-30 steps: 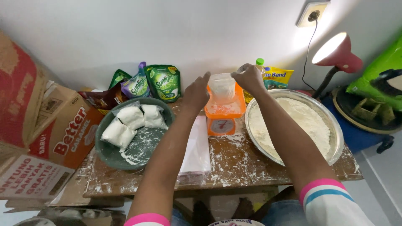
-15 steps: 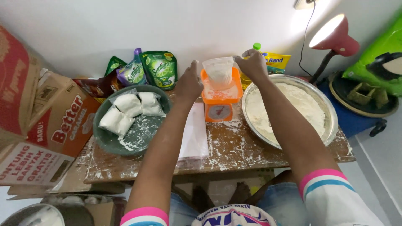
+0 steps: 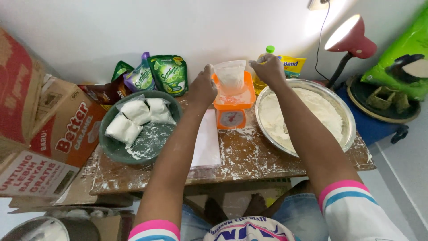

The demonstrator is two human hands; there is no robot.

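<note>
A clear plastic bag [image 3: 230,76] partly filled with white flour stands on an orange kitchen scale [image 3: 233,107] at the back of a small wooden table [image 3: 249,156]. My left hand [image 3: 201,87] pinches the bag's top left edge. My right hand [image 3: 267,70] pinches its top right edge, so the bag's mouth is held between both hands. Right of the scale sits a wide metal bowl [image 3: 345,116] heaped with flour. Left of it a green basin [image 3: 111,149] holds three filled flour bags [image 3: 136,117].
Green and purple pouches [image 3: 156,73] and a yellow oil bottle [image 3: 266,53] line the wall. Cardboard boxes [image 3: 49,129] crowd the left side. A red desk lamp [image 3: 350,38] and a blue stool with a tray [image 3: 383,105] stand at right. A white sheet [image 3: 207,145] lies on the floury tabletop.
Both hands have stayed at the bag's top on the scale. The view has shifted a little, and the hands sit slightly wider apart on the bag's edges.
</note>
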